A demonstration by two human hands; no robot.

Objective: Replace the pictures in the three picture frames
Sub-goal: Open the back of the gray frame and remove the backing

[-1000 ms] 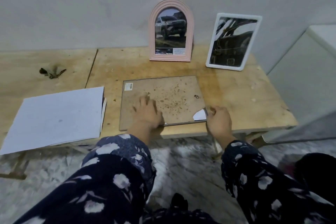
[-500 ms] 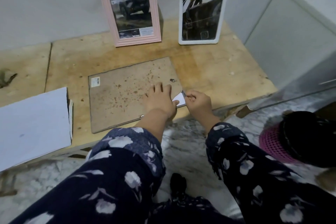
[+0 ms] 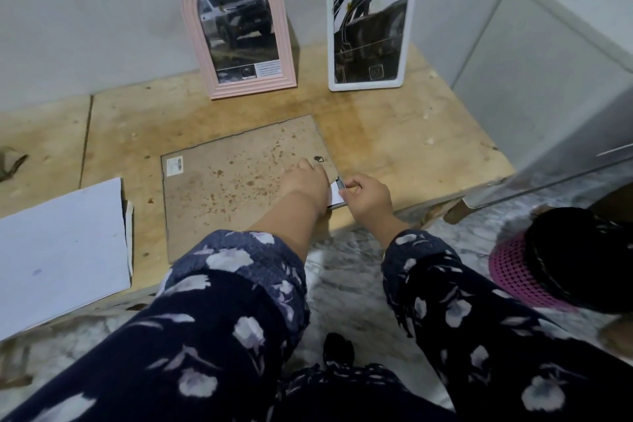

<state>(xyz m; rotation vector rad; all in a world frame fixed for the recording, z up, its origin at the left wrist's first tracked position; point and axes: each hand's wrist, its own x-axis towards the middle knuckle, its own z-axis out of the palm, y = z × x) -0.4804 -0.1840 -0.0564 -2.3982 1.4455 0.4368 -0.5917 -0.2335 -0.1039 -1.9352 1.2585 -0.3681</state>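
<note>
A large picture frame (image 3: 233, 181) lies face down on the wooden table (image 3: 394, 134), its spotted brown backboard up. My left hand (image 3: 305, 181) rests on the backboard near its broken right corner, where white paper shows. My right hand (image 3: 368, 197) pinches a small metal clip (image 3: 340, 184) at the frame's right edge. A pink arched frame (image 3: 238, 24) with a car picture leans on the wall. Right of it stands a white rectangular frame (image 3: 370, 26) holding a dark picture.
A white sheet (image 3: 58, 250) lies on the table's left part, hanging over the front edge. A white cabinet (image 3: 548, 62) stands to the right. A pink and black object (image 3: 561, 260) sits on the floor at the right. A dark scrap (image 3: 10, 164) lies far left.
The view has come closer to the table. My left hand slid right along the backboard to the broken corner. My right hand now pinches the clip at the frame's right edge.
</note>
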